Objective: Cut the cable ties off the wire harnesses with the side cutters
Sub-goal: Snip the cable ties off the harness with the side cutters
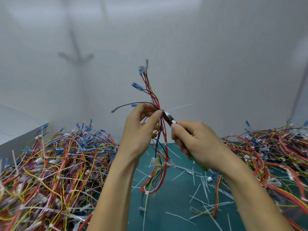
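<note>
My left hand point(141, 130) pinches a wire harness point(155, 97) of red, blue, yellow and black wires and holds it upright above the green mat. Blue terminals and a white connector fan out at its top. My right hand point(196, 144) grips green-handled side cutters point(169, 119). Their metal jaws sit at the bundle just beside my left thumb, where a white cable tie point(180, 106) sticks out to the right. The harness's lower part point(160, 172) hangs in a loop with further white ties on it.
A big heap of tied harnesses point(50, 172) fills the left side, and another heap point(275, 155) lies on the right. Cut white tie pieces point(200, 184) litter the green mat point(166, 205). A white box point(20, 130) stands at the far left.
</note>
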Motion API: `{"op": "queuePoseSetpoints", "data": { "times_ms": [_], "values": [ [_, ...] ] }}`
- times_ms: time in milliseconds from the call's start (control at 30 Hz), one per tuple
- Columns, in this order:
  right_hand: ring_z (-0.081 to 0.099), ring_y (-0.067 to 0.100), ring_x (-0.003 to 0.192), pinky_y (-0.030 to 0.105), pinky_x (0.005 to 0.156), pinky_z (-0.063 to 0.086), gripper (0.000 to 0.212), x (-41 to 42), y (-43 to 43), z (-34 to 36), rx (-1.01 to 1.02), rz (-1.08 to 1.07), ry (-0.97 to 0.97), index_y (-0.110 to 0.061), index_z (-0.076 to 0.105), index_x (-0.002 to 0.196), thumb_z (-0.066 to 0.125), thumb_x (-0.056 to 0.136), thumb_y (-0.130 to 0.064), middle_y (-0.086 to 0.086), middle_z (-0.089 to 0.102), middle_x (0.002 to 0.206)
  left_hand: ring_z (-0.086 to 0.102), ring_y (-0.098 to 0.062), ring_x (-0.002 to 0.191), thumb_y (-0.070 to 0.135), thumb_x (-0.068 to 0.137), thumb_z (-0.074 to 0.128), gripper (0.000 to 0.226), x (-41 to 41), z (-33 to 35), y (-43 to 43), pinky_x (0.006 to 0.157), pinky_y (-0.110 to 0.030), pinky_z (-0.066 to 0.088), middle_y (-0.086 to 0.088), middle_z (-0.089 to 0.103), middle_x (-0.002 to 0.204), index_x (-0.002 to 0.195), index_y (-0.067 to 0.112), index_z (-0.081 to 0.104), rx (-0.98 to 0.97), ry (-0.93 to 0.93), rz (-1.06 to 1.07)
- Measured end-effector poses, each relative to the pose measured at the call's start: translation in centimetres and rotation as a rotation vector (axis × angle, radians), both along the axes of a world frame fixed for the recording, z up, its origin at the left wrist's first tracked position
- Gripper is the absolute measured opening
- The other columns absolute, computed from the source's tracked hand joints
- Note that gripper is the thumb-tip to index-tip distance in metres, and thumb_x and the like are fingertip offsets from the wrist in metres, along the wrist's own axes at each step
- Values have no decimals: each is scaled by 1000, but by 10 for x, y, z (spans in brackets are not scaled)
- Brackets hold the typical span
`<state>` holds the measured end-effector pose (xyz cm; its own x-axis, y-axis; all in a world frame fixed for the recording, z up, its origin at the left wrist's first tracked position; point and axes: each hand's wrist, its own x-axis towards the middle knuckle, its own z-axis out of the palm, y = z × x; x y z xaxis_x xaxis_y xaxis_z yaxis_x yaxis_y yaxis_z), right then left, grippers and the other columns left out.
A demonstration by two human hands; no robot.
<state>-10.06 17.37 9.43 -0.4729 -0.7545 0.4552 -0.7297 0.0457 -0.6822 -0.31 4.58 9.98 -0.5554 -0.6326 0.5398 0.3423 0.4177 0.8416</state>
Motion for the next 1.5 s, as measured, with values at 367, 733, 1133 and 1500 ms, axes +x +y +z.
{"op": "queuePoseSetpoints", "data": {
  "times_ms": [367, 733, 1133, 1500],
  "values": [
    [50, 19, 53, 48, 60, 50, 40, 1, 0, 0, 3, -3, -3, -17, 60, 72, 44, 102, -39, 0, 52, 56, 58, -3, 61, 20, 95, 62, 3, -1, -1, 2, 56, -13, 48, 7, 64, 82, 93, 17, 62, 7, 4, -1],
    [54, 17, 50, 30, 48, 47, 40, -1, -1, -2, -17, 68, -99, -10, 61, 76, 45, 102, -35, 0, 55, 58, 59, -5, 60, 20, 96, 61, 7, -1, -3, -1, 56, -17, 49, 4, 67, 85, 98, 13, 63, 14, -7, -15],
    [62, 13, 71, 22, 65, 48, 7, 0, -1, -1, -18, -111, -6, -23, 66, 88, 71, 84, -26, -7, 69, 78, 66, -9, 68, 22, 95, 62, 9, 3, 1, -3, 57, -18, 53, 3, 76, 93, 101, 16, 65, 159, 93, 64],
    [63, 0, 65, 11, 63, 49, 24, 9, -14, -6, -274, -160, -113, -26, 59, 79, 80, 80, -16, -9, 69, 72, 67, -11, 82, 17, 100, 52, 15, -5, 1, 3, 65, -17, 55, 3, 72, 97, 107, 18, 66, 212, 69, -4]
  ]
}}
